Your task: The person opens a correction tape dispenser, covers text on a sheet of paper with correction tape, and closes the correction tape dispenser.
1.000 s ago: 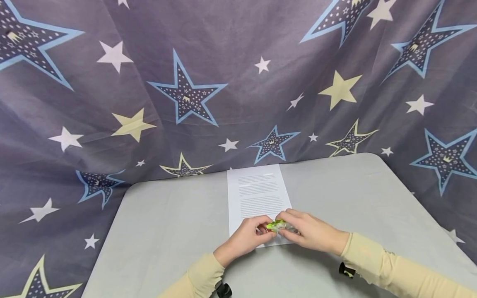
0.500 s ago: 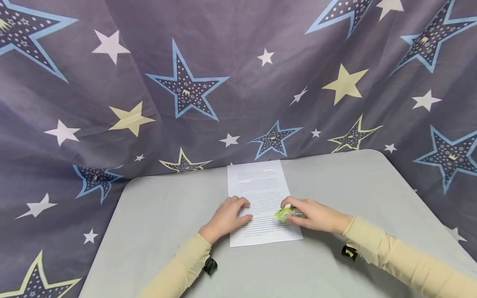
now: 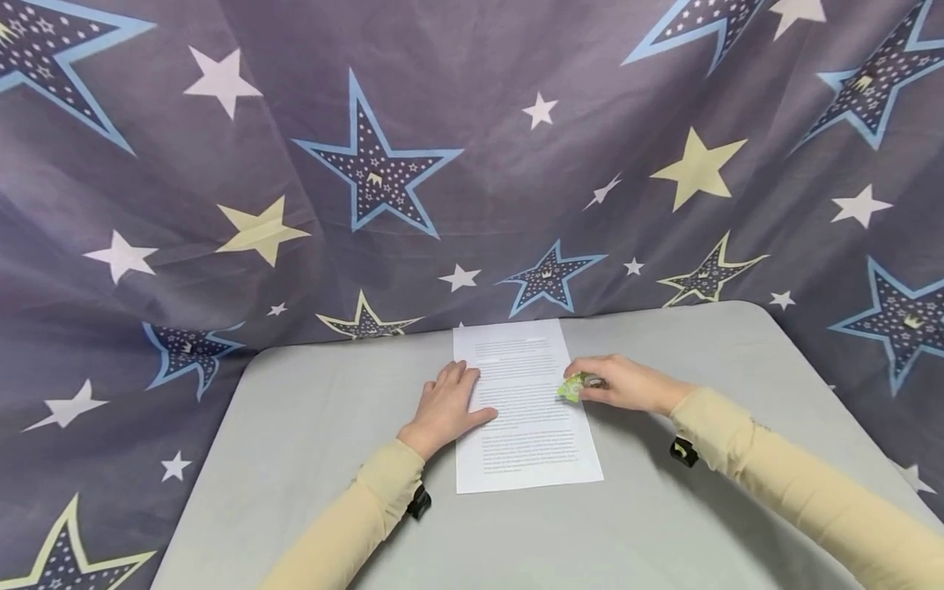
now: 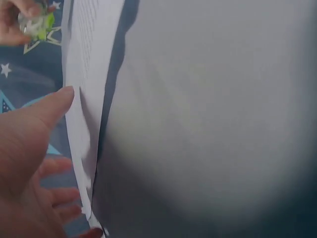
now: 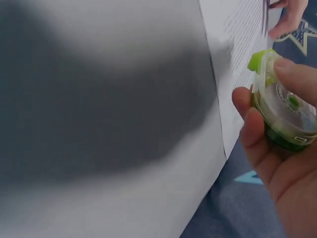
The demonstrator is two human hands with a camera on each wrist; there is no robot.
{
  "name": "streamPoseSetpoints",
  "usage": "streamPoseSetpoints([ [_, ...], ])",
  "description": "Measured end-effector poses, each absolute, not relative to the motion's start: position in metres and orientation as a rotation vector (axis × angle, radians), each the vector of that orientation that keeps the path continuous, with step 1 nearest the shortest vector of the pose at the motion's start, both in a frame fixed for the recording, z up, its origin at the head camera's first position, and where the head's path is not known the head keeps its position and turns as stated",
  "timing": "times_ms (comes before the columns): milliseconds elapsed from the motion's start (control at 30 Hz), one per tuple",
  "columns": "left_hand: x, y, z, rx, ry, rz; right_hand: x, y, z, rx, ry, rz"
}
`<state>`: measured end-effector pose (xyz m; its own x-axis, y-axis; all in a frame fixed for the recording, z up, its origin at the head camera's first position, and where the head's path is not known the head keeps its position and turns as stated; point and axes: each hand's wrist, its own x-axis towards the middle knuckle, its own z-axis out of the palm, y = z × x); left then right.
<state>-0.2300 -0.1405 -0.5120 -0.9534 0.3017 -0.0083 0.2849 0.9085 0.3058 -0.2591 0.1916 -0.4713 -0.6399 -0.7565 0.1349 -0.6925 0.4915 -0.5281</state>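
My right hand [image 3: 630, 385] pinches a correction tape dispenser [image 3: 570, 388] over the right edge of a printed sheet of paper [image 3: 527, 455]. In the right wrist view the dispenser [image 5: 282, 106] shows a clear round body and a bright green tip, with thumb and fingers gripping its sides. The tip points toward the sheet and appears slightly above it. On the sheet's left edge rests my left hand [image 3: 441, 414], its fingers spread and holding nothing. Lines of small print cover the page, with short white gaps in the upper lines.
The sheet lies on a grey table [image 3: 332, 426], its far edge near the table's back edge. Behind and at the sides hangs a dark star-patterned cloth [image 3: 472, 49]. A black camera band [image 3: 419, 501] sits on the left wrist and another band [image 3: 683, 451] on the right.
Both hands were together at the dispenser near the sheet's lower end. The left hand let go and moved left onto the paper; the right carried the dispenser up and slightly right.
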Motion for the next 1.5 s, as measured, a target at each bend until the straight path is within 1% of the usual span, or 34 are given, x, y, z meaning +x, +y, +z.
streamPoseSetpoints([
  [200, -0.231, -0.137, -0.516, 0.353, 3.009, 0.377, -0.284, 0.189, -0.471, -1.241, 2.676, -0.83],
  [500, -0.231, -0.14, -0.518, 0.414, 3.026, 0.336, -0.308, 0.181, -0.481, -1.313, 2.721, -0.782],
  [833, -0.229, -0.139, -0.513, 0.407, 3.033, 0.279, -0.317, 0.17, -0.491, -1.395, 2.705, -0.772],
  [1500, -0.232, -0.138, -0.515, 0.41, 3.041, 0.263, -0.32, 0.159, -0.49, -1.324, 2.691, -0.757],
])
